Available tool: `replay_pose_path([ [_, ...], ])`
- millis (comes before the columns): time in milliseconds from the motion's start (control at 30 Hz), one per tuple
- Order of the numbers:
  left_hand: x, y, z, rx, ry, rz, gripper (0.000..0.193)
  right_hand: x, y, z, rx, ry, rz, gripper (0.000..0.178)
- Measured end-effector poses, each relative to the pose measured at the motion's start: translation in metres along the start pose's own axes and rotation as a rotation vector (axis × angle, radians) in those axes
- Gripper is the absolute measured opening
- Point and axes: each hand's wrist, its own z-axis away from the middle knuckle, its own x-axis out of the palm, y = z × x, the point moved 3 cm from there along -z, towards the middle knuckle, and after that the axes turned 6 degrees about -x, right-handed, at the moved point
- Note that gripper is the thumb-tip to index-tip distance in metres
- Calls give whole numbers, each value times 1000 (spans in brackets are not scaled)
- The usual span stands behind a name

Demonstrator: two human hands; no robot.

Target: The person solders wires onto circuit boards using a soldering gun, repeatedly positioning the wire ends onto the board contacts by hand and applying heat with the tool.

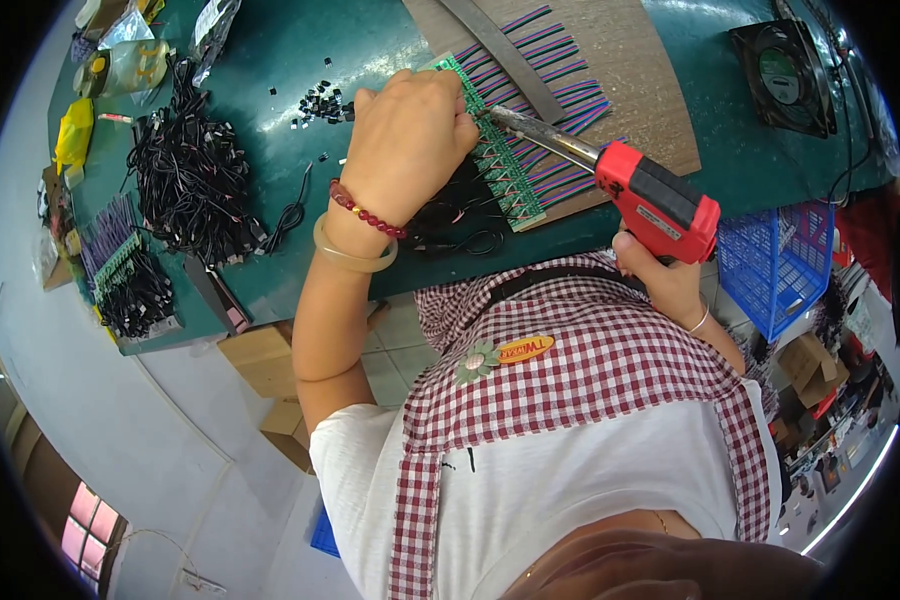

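Hair [670, 572]; soldering gun [660, 205] in right grip [672, 287].

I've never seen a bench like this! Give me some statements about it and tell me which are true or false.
1. The right hand holds a red-and-black soldering gun. True.
2. The soldering gun's tip points toward a green circuit board strip. True.
3. The left hand rests among the black cables. False: it is at the circuit board strip; the cables lie further left.
4. A flat metal bar lies across the coloured wires. True.
5. The black fan stands at the table's left end. False: it is toward the right end.
6. The blue plastic basket sits on the green tabletop. False: it is off the tabletop, beyond its near edge on the right.
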Motion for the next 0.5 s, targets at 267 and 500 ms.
replay_pose_path([
  [267, 0, -2, -1, 19, 5, 32, 12, -6, -2, 3, 95, 34, -40, 28],
  [500, 0, -3, -1, 12, 11, 34, 13, -8, -1, 1, 134, 93, -149, 26],
])
